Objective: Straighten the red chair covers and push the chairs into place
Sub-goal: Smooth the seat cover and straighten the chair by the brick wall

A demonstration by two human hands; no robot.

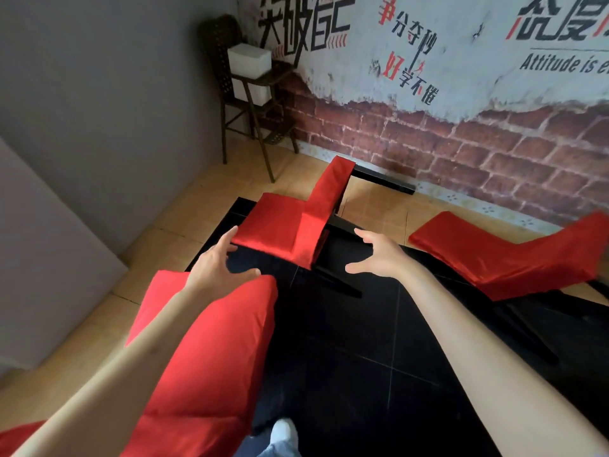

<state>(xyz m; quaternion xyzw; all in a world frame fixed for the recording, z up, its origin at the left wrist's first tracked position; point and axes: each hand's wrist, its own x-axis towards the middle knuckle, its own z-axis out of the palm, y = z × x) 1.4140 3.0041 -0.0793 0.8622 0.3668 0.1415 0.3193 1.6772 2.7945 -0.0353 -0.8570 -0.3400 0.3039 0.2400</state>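
A chair with a red cover stands ahead of me, its seat toward me and its back toward the brick wall. My left hand is open, fingers spread, just at the seat's near left corner. My right hand is open too, held apart from the seat's right side over a black chair leg. A second red-covered chair stands to the right. A third red cover lies below my left arm, close to me.
A dark wicker chair with a white box on it stands in the far left corner. A brick-patterned wall with lettering runs behind the chairs. Black floor tiles lie underfoot, tan tiles at the edges. My shoe shows below.
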